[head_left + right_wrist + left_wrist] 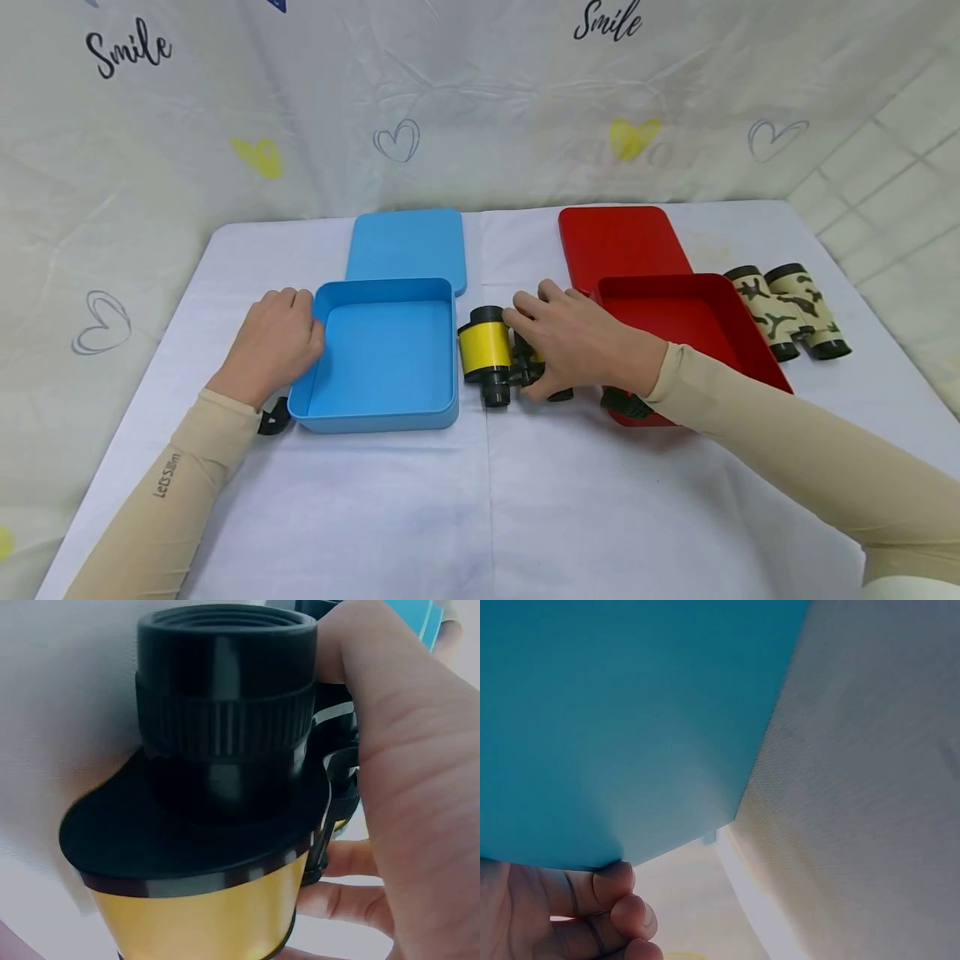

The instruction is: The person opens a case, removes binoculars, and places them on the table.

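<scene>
In the head view my left hand grips the left wall of an open blue box. The left wrist view shows its fingers curled at the edge of the blue wall. Yellow-and-black binoculars lie just right of this box, eyepieces toward me. My right hand reaches over their right barrel and holds them around the middle. Seen from the right wrist, the thumb is by the eyepiece end and the fingers pass behind the hinge. Part of the right barrel is hidden under the hand.
A blue lid lies behind the blue box. An open red box stands at the right, partly beneath my right forearm, with a red lid behind it. Camouflage binoculars lie against its right side. White cloth covers the table.
</scene>
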